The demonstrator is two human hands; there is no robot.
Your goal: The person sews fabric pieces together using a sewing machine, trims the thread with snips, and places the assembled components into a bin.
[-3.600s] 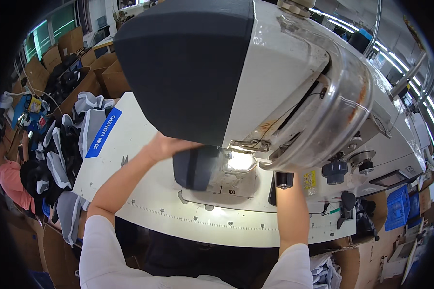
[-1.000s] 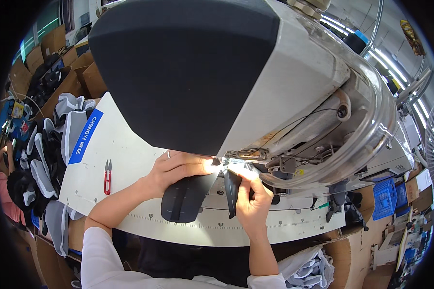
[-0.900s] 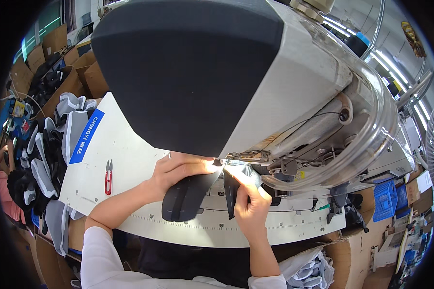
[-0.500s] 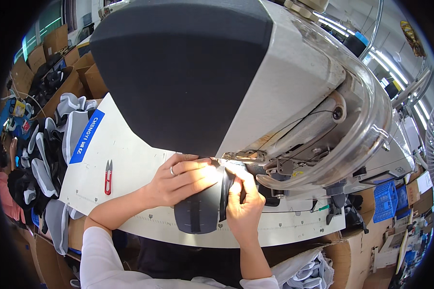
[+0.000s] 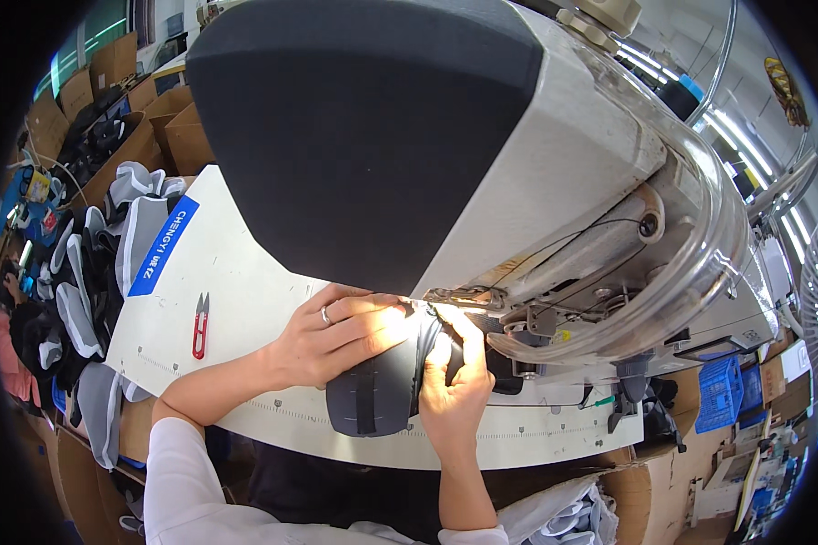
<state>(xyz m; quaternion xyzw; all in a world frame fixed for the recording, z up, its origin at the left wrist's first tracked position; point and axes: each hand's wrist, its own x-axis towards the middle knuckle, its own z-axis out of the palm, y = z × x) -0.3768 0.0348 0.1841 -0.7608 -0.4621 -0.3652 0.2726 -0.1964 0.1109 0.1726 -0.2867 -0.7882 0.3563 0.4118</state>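
A dark grey padded fabric piece [image 5: 391,400] with a black strip down it lies at the sewing machine's [image 5: 364,154] stitching area. My left hand [image 5: 327,336], a ring on one finger, grips the piece from the left, its fingers close together and stretched toward the lit spot. From the right, my right hand [image 5: 456,391] pinches the piece's black folded edge between thumb and forefinger. Both sets of fingertips are close to the stitching point. Bright light and the machine's dark cover hide the needle and some fingertips. Red-handled thread snips [image 5: 200,325] lie apart on the left.
The white worktable [image 5: 236,282] has a ruled scale along its front. Grey and black fabric pieces [image 5: 141,236] are heaped at its left edge. A clear curved guard [image 5: 600,343] juts out right of my hands. Below stands a carton of pieces [image 5: 573,518]; a blue crate [image 5: 720,395] is farther right.
My right hand has shifted slightly at the folded edge, and the thumb sits a little lower. The left hand keeps its hold. The whole view has shifted slightly.
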